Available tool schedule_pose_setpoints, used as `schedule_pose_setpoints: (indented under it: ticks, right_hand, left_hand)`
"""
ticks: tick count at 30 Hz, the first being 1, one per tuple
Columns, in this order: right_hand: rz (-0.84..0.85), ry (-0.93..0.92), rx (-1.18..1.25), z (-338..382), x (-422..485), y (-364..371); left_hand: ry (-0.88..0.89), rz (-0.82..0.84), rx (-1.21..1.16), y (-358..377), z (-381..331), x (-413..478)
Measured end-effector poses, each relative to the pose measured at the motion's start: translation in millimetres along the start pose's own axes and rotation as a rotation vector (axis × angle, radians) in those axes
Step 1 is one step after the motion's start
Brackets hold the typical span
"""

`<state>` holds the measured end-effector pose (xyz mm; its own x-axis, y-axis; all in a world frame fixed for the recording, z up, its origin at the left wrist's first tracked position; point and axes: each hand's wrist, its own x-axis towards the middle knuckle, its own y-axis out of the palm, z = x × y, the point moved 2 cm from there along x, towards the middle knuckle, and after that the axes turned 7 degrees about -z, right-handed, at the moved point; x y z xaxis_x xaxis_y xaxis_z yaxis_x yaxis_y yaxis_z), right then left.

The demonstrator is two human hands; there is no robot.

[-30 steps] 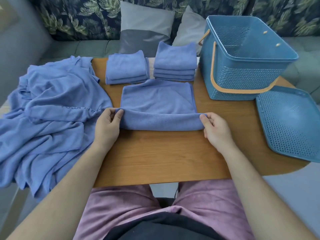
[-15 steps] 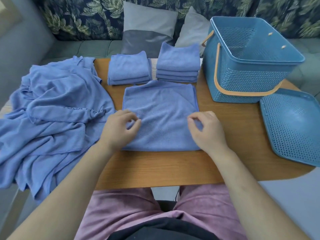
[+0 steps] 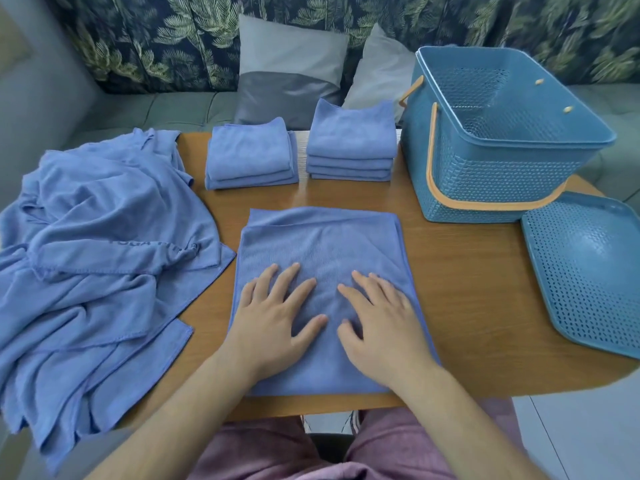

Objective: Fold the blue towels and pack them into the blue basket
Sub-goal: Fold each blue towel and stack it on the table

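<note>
Fingers of left hand (image 3: 277,317) and right hand (image 3: 377,320) lie spread flat on towel (image 3: 322,244).

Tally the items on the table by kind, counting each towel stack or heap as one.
Folded towel stacks: 2
Towel flat under left hand and right hand: 1
Unfolded towel heap: 1
Blue basket: 1
Basket lid: 1
Total: 6

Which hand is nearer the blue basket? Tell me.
Right. The right hand lies flat on the half-folded towel, on the side toward the blue basket; the left hand presses the towel beside it, farther away.
</note>
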<state>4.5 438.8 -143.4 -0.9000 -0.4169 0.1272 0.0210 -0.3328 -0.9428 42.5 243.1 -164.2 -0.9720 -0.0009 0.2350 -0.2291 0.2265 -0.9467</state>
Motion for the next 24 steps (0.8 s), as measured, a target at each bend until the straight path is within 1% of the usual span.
schedule_pose_setpoints:
  ticks: [3,4,6,8,10,11,17,24]
  right_hand:
    - [-0.148,-0.015,0.015,1.6,31.6,-4.7]
    - [-0.171,-0.029,0.025,1.5,47.3,-4.2]
    - [-0.116,-0.055,0.025,-0.9,76.6,0.8]
    - [-0.045,-0.067,-0.001,-8.4,94.4,11.2]
    - [0.008,-0.063,-0.034,-17.1,99.6,20.9]
    - [0.023,-0.059,-0.045,-19.9,99.3,24.3]
    - [0.012,-0.048,-0.068,-21.2,96.1,28.3]
    - [0.003,-0.034,-0.066,-20.1,75.6,27.2]
  left_hand:
    - [0.023,-0.071,-0.020,-3.2,-2.8,27.0]
    - [0.011,-0.089,-0.032,-2.8,-2.1,41.6]
    - [-0.019,-0.078,-0.046,-0.4,2.2,69.7]
    - [-0.022,-0.005,-0.040,6.6,9.7,87.9]
    - [-0.028,0.055,-0.034,16.2,18.3,92.1]
    - [-0.031,0.053,-0.038,18.8,21.2,90.4]
    - [-0.038,0.008,-0.045,24.2,22.9,83.8]
    - [-0.021,-0.002,-0.041,21.6,17.6,68.6]
